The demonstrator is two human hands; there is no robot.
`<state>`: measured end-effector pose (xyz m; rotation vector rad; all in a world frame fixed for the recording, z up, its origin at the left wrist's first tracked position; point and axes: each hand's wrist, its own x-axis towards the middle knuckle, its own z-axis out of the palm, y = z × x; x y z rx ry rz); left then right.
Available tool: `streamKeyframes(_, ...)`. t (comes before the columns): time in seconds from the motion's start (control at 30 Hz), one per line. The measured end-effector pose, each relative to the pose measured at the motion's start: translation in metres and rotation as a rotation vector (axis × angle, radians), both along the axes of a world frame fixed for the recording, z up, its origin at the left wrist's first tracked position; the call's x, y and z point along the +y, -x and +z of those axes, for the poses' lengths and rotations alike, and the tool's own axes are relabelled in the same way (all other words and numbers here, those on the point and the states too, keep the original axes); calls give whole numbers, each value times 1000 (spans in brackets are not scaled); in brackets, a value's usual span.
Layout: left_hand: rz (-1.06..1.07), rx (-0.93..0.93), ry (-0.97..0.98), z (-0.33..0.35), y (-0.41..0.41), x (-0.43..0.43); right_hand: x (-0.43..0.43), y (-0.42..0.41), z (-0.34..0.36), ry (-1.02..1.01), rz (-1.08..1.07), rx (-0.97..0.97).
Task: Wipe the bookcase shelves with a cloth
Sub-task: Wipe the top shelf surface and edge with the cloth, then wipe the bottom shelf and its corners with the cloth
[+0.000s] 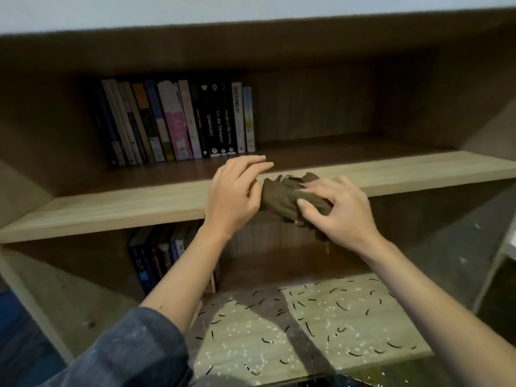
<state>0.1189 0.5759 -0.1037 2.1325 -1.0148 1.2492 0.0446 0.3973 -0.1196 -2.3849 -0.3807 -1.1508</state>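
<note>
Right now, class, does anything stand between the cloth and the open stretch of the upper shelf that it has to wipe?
Nothing visible does. The right hand grips the cloth at the front edge of the upper shelf, and the board behind it lies bare. The books stand further left, at the back.
</note>
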Motion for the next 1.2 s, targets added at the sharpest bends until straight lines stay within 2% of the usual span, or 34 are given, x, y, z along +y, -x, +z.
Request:
streamKeyframes(0.07, -13, 29, 51, -8, 7, 3, -12, 13, 4, -107, 155, -14)
streamKeyframes(0.1, -17, 43, 73, -13, 11, 3, -24, 12, 7, -176, 142, -60)
streamKeyframes(0.17, 17, 50, 100, -24, 18, 6, -48, -1, 14, -254, -46, -193)
streamKeyframes(0.2, 55, 43, 91, -31, 22, 7, -57, -8, 16, -262, -157, -199)
streamKeyframes(0.3, 156, 44, -1, -52, 32, 8, -58, -17, -4, -114, -373, -119)
streamKeyframes(0.33, 171, 54, -27, -57, 34, 9, -48, -13, -14, -57, -359, -156)
streamKeyframes(0.4, 179, 44, -44, -64, 36, 9, -21, -1, -36, 43, -144, -205)
streamKeyframes(0.47, 157, 20, -42, -74, 41, 10, -1, 9, -72, 187, 36, -127)
streamKeyframes(0.5, 144, 19, -41, -85, 45, 11, 2, 13, -91, 165, 59, -81)
streamKeyframes(0.57, 127, 80, -28, -114, 53, 17, 1, 16, -118, -151, -18, 42)
streamKeyframes(0.6, 140, 154, -13, -133, 57, 22, 0, 16, -129, -234, -77, 134)
streamKeyframes(0.67, 181, 401, -90, -167, 57, 31, -2, 13, -150, -81, -133, 341)
streamKeyframes(0.77, 193, 893, -294, -204, 44, 38, -8, 8, -163, -111, -140, 519)
streamKeyframes(0.83, 152, 1095, -382, -222, 40, 37, -11, 4, -169, 34, -167, 698)
streamKeyframes(0.93, 109, 1180, -421, -239, 40, 36, -12, 5, -177, 24, -163, 768)
streamKeyframes(1.03, 88, 1199, -432, -249, 35, 34, -15, 2, -181, 172, -183, 829)
streamKeyframes(1.07, 84, 1201, -450, -254, 34, 33, -18, 3, -184, 155, -167, 871)
streamKeyframes(1.13, 82, 1205, -477, -267, 33, 28, -24, 7, -193, -52, -112, 987)
streamKeyframes(1.2, 78, 1210, -488, -284, 34, 18, -38, 13, -208, -351, -101, 1078)
